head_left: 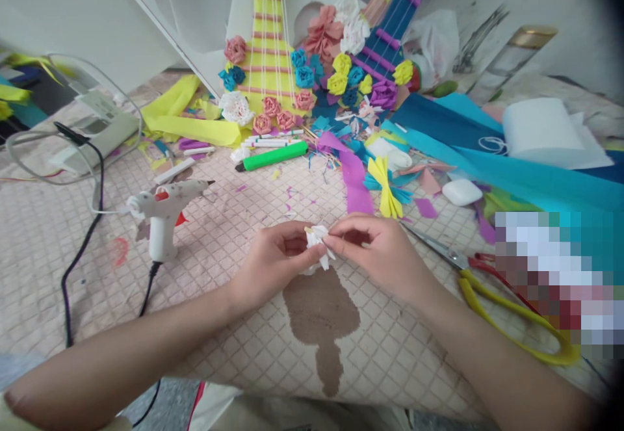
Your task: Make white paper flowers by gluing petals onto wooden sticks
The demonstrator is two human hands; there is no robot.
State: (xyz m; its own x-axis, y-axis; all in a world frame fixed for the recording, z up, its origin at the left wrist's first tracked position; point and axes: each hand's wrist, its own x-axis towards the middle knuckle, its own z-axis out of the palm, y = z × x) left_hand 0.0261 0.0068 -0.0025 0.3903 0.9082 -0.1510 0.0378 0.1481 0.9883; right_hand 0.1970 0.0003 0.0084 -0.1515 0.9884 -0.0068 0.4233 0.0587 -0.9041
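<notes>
My left hand [270,259] and my right hand [379,251] meet in the middle of the view, both pinching a small white paper flower [319,241] between their fingertips. The flower is held just above a pink quilted mat [229,327]. A white glue gun [166,213] stands on the mat to the left of my left hand, its black cord trailing toward me. Yellow-handled scissors [487,288] lie on the mat close to my right wrist.
Two paper guitars [270,41] trimmed with coloured paper flowers lean at the back. A green marker [275,156], purple and yellow paper strips [358,187], blue paper sheets [526,171], a white case [461,192] and a white paper roll [536,129] lie about. A brown stain [324,320] marks the mat.
</notes>
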